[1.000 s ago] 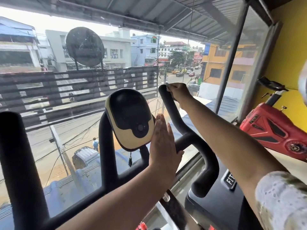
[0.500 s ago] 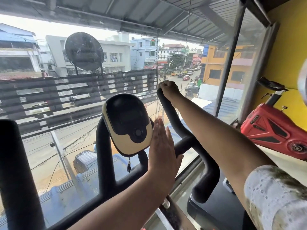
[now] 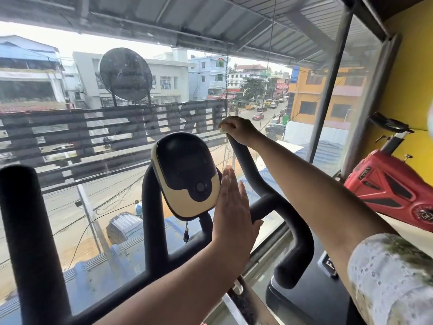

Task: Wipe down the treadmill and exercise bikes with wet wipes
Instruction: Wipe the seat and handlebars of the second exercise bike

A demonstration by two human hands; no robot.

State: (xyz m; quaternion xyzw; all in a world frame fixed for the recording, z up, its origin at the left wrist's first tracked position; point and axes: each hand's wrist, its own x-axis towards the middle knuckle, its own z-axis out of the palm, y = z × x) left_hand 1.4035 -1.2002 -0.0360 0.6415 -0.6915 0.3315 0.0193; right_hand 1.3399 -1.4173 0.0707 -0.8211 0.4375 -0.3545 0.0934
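I am at a black exercise bike by a window. Its oval black-and-cream console (image 3: 185, 174) sits between the bars. My left hand (image 3: 234, 212) is flat and upright, palm against the console's right edge, holding nothing. My right hand (image 3: 236, 130) is stretched forward and closed over the top end of the curved right handlebar (image 3: 248, 170). A small pale sliver shows under its fingertips; I cannot tell what it is. The thick left handlebar (image 3: 30, 231) rises at the near left.
A red exercise bike (image 3: 386, 191) stands at the right against a yellow wall (image 3: 412, 78). A black machine's body (image 3: 316, 289) lies low at the right, under my right arm. Window glass (image 3: 93, 207) is close behind the bars, with a street below.
Both hands keep their places, the left on the console's side and the right on the bar's tip. The view has shifted slightly, so the console sits a little lower in the frame.
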